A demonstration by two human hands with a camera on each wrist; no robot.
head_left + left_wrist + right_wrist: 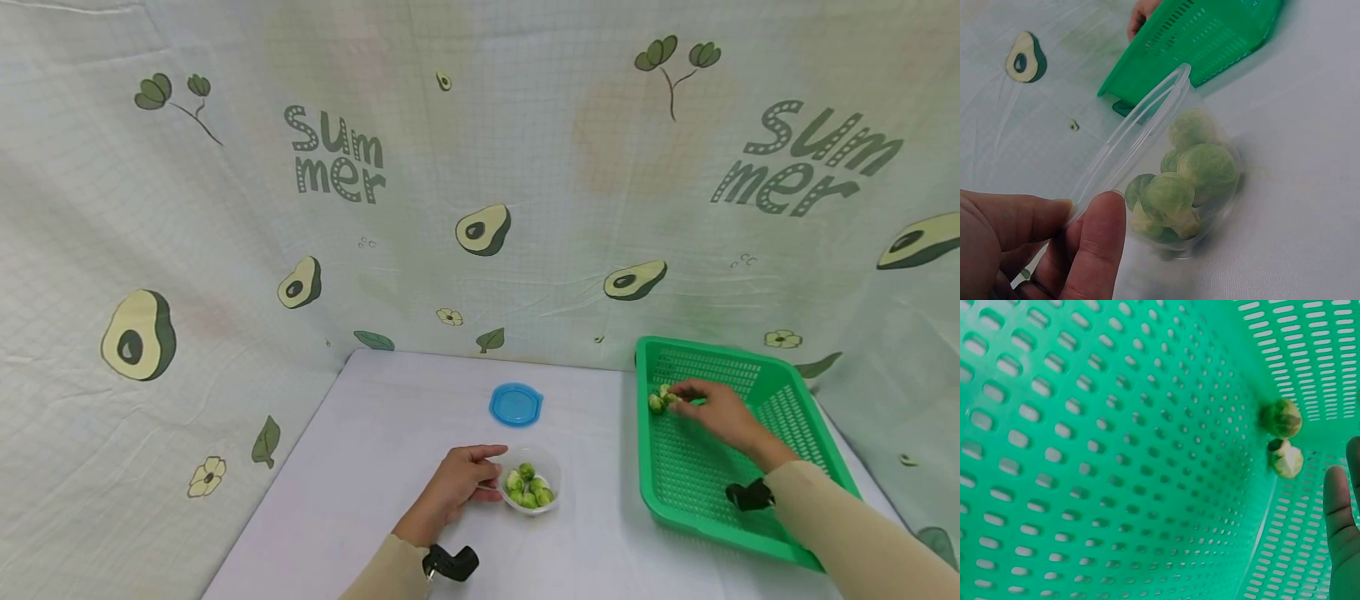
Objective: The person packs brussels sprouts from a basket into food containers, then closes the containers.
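My left hand (461, 483) pinches the rim of a small clear plastic container (557, 479) between thumb and fingers. Several green Brussels sprouts (1207, 172) lie inside it, seen through its wall in the left wrist view. Inside the green basket (720, 533), my right hand (716, 410) reaches toward the far left corner. Brussels sprouts (656, 404) lie there by its fingertips. The right wrist view shows two sprouts (1286, 461) on the basket floor, apart from the fairly straight fingers (1338, 506) at the right edge. Part of that hand is out of frame.
A round blue lid (516, 405) with a tab lies flat on the white table (405, 417), beyond the container. The basket's raised perforated walls stand along the table's right side. A printed cloth (480, 150) hangs behind the table and at its sides.
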